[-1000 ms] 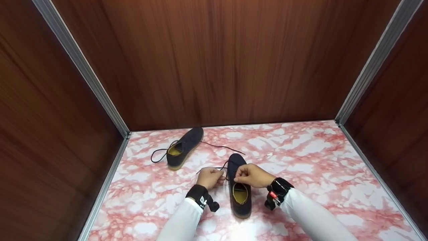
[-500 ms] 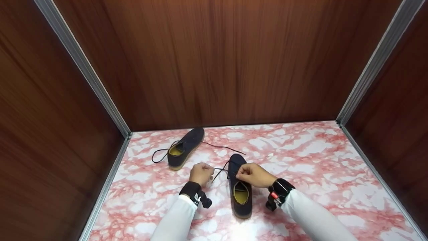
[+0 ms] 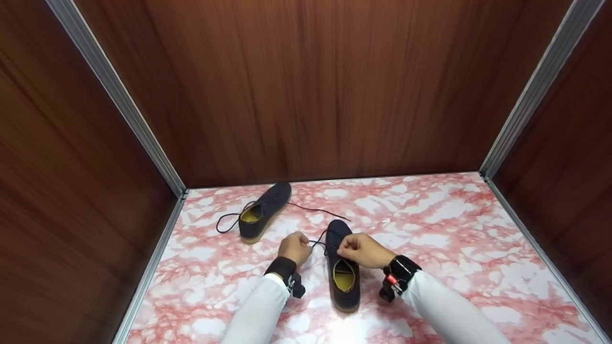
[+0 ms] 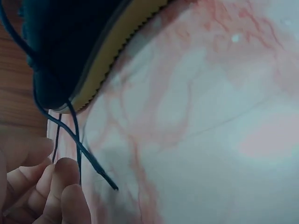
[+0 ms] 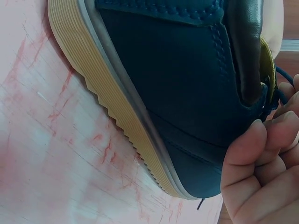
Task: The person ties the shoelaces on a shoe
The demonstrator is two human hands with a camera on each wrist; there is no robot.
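Dark blue over a tan sole, the near shoe point(image 3: 343, 275) sits sole-down on the marbled desk point(image 3: 430, 224), its long axis running away from the person — heel closest, toe far and leaning slightly left. Its laces point(image 4: 96, 164) leave the lacing on the left side and cross in the gap between shoe and left hand point(image 3: 295, 249), with one loose tip poking past the fingers. That hand is off to the shoe's left, apart from it, curled and pinching a strand. The right hand point(image 3: 365, 251) is the nearer one — reaching in from the right, its thumb and fingers together at the lacing, where it appears to pinch a lace too. Farther off to the left, the second shoe point(image 3: 265, 212) lies with its toe pointing away to the right.
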